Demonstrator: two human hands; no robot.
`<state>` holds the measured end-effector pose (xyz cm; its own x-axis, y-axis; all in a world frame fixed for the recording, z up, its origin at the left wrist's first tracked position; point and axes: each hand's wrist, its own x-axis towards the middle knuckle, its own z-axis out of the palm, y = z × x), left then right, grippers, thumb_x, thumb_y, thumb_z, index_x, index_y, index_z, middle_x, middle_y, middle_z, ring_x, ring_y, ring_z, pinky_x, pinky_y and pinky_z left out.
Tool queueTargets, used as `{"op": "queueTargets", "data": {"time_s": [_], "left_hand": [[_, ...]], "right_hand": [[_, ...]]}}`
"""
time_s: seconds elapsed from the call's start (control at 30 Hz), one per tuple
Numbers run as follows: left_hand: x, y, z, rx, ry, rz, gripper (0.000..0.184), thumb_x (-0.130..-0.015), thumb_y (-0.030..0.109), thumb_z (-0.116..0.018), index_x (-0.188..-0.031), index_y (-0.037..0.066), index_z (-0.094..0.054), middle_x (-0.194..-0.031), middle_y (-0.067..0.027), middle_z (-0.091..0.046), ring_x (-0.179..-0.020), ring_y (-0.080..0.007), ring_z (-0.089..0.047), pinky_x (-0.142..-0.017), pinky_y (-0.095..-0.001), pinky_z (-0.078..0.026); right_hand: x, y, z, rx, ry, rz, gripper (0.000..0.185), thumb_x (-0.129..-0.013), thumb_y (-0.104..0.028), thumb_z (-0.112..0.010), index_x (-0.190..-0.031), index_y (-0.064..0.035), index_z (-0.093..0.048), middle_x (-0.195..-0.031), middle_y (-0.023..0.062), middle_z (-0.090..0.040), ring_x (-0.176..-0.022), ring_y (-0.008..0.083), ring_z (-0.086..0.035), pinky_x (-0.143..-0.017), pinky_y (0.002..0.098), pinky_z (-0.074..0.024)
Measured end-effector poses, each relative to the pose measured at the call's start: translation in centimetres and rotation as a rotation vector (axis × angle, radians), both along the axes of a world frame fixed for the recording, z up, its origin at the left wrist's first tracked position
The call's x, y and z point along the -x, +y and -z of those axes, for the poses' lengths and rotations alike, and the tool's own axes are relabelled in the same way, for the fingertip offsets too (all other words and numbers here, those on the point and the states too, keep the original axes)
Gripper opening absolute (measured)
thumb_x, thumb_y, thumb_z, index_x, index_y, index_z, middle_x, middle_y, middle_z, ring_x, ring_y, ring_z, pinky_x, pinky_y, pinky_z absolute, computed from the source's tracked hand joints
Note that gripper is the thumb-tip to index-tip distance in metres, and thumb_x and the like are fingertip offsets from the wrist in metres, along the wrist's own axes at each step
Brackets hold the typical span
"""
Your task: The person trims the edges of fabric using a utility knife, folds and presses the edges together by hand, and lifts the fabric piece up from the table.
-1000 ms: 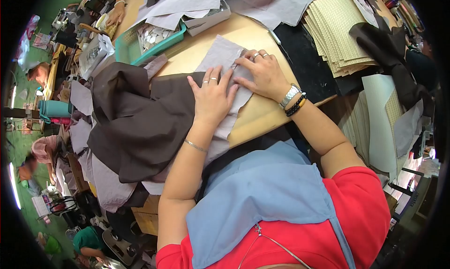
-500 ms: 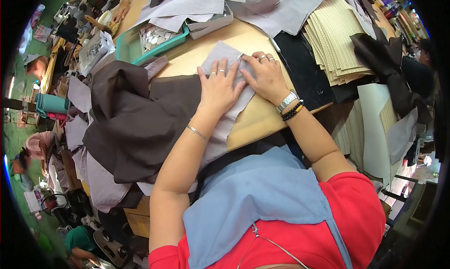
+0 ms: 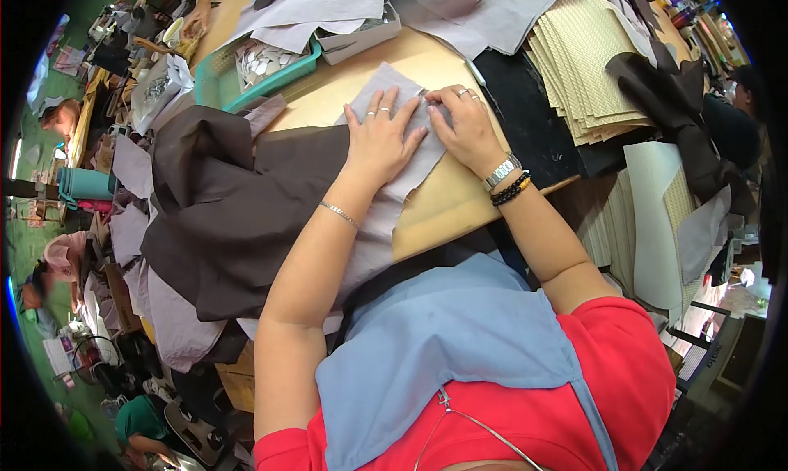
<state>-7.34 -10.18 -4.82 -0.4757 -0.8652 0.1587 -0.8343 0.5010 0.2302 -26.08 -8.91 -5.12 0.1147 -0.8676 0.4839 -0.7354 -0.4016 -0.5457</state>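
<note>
Here, two bare hands work over one pale lavender-grey strip of cloth [image 3: 406, 175], which lies on a light wooden tabletop [image 3: 447, 204] in front of the person. The left hand [image 3: 377, 142] is open and laid palm down on the cloth, fingers spread; it wears two silver rings, and one silver chain bracelet [image 3: 338, 213] circles its forearm. The right hand [image 3: 468, 128] is bent, thumb and index fingertips close together at the cloth's right edge, just beside the left; whether they pinch anything cannot be told. It too has two rings, with one silver metal watch [image 3: 501, 171] and black beaded strands [image 3: 510, 189] at the wrist.

One large heap of dark brown cloth [image 3: 238, 208] lies to the left, its border with the strip partly hidden by the left forearm. Beyond it sit one teal plastic tray [image 3: 246, 100] containing many small white pieces [image 3: 267, 64], too many to count, and one grey open box [image 3: 361, 44], with more lavender-grey cloth over part of it. To the right are one black sheet [image 3: 533, 110] and one stack of cream textured sheets [image 3: 587, 68], its layers uncounted. The person wears one blue apron [image 3: 443, 323] over one red shirt [image 3: 616, 364]. At the upper left, one hand of another person [image 3: 197, 19] rests near the table's edge.
</note>
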Motion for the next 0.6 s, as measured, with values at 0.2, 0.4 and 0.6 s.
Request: {"op": "queueTargets", "data": {"time_s": [0.2, 0.4, 0.6], "left_hand": [[0.34, -0.67, 0.16, 0.075, -0.013, 0.039, 0.054, -0.096, 0.05, -0.054, -0.144, 0.026, -0.049, -0.153, -0.0168, -0.042, -0.144, -0.0368, -0.036, -0.107, -0.078, -0.017], [0.52, -0.77, -0.23, 0.12, -0.015, 0.057, 0.053, -0.096, 0.049, -0.054, -0.144, 0.026, -0.05, -0.15, -0.0166, -0.046, -0.14, -0.036, -0.041, -0.107, -0.0778, -0.019], [0.6, -0.49, 0.05, 0.12, -0.005, 0.045, 0.052, -0.096, 0.048, -0.054, -0.143, 0.026, -0.051, -0.149, -0.0156, -0.047, -0.14, -0.034, -0.042, -0.107, -0.0778, -0.019]], "right_hand": [[0.0, -0.18, 0.17, 0.017, 0.027, 0.008, 0.017, -0.086, -0.012, -0.063, -0.103, -0.0088, -0.066, -0.101, 0.0096, -0.066, -0.098, 0.0299, -0.061, -0.083, 0.0439, -0.0471], [0.14, -0.32, 0.55, 0.035, 0.02, 0.003, 0.017, -0.084, -0.01, -0.064, -0.1, -0.0079, -0.066, -0.1, 0.0108, -0.065, -0.097, 0.0314, -0.061, -0.083, 0.0442, -0.048], [0.35, -0.51, 0.32, 0.042, 0.037, -0.008, 0.014, -0.082, -0.01, -0.067, -0.096, -0.0069, -0.066, -0.099, 0.0112, -0.065, -0.095, 0.0321, -0.061, -0.081, 0.0448, -0.0495]]}}
